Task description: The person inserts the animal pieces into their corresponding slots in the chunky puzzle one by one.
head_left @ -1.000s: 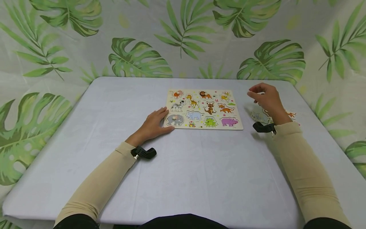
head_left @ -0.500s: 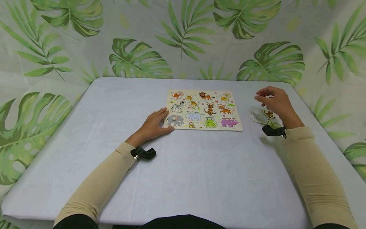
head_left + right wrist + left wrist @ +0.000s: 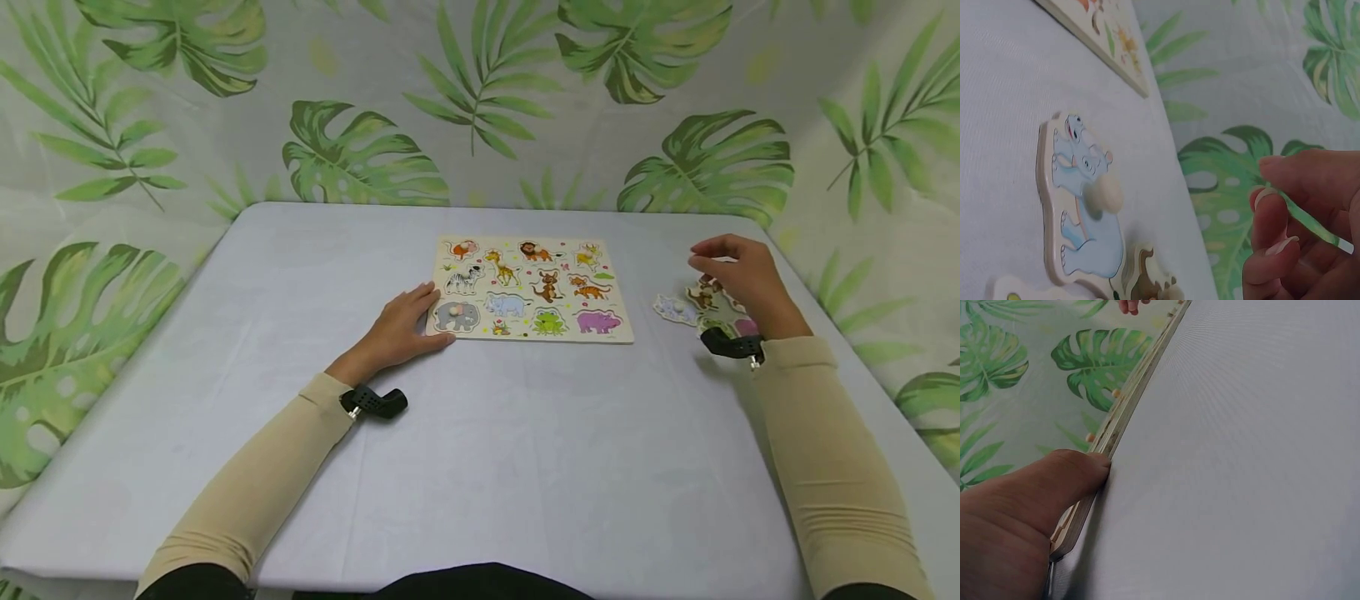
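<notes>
A wooden animal puzzle board point(image 3: 525, 333) lies on the table, an elephant piece point(image 3: 450, 317) with a knob at its near left corner. My left hand point(image 3: 393, 327) rests against that corner, fingers along the left side. In the left wrist view the thumb point(image 3: 1054, 484) presses the board's edge. My right hand point(image 3: 742, 279) hovers over loose pieces right of the board. Its fingers point(image 3: 1266, 269) are loosely bent, with nothing visible between them. A light-blue animal piece point(image 3: 1094, 231) with a round knob lies below, beside a brown piece point(image 3: 1144, 275). The hand and wrist camera hide part of the pile.
A white cloth covers the table point(image 3: 525, 467). Its far edge meets a leaf-patterned backdrop point(image 3: 525, 108). More loose pieces, a green one point(image 3: 712, 323) and a purple one point(image 3: 745, 326), lie under my right wrist.
My right hand has moved right and slightly nearer, away from the board, uncovering more of the light-blue and brown pieces. The left hand and the board have stayed in place.
</notes>
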Demonstrator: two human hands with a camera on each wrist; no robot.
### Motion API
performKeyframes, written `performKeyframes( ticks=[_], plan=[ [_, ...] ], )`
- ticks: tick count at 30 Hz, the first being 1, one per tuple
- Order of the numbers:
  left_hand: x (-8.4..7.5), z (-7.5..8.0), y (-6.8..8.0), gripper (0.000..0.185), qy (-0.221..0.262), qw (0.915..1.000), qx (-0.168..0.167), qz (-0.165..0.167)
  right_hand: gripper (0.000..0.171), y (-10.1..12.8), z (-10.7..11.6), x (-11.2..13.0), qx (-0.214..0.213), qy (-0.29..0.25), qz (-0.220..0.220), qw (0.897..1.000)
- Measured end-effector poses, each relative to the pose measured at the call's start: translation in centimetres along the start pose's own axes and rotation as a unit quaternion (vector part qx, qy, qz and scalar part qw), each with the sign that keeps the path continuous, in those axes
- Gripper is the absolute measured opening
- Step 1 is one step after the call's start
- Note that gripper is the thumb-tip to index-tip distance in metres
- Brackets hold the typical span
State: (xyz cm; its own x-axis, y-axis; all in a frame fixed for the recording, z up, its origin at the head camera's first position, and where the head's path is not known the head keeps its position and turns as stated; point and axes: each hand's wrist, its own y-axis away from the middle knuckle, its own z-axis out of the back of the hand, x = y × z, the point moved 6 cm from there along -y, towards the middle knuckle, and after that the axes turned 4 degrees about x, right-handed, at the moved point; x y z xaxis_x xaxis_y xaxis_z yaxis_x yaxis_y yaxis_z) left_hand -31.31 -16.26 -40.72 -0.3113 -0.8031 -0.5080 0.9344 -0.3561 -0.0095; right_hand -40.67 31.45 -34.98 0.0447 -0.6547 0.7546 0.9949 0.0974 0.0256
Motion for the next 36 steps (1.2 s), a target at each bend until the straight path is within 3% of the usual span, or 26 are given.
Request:
performKeyframes(
  ticks=[15, 28, 36],
  plan=[
    [0.0, 0.1, 0.0, 0.084, 0.001, 1.0, 0.0, 0.001, 0.053, -0.1, 0.3, -1.6, 0.002, 0.018, -0.028, 0.999],
    [0.1, -0.1, -0.1, 0.084, -0.002, 1.0, -0.001, 0.001, 0.048, -0.3, 0.6, -2.8, 0.036, 0.045, 0.002, 0.998],
    [0.1, -0.1, -0.1, 0.085, -0.001, 1.0, 0.0, 0.002, 0.044, -0.4, 0.6, -3.3, 0.045, 0.068, -0.008, 0.997]
  ],
)
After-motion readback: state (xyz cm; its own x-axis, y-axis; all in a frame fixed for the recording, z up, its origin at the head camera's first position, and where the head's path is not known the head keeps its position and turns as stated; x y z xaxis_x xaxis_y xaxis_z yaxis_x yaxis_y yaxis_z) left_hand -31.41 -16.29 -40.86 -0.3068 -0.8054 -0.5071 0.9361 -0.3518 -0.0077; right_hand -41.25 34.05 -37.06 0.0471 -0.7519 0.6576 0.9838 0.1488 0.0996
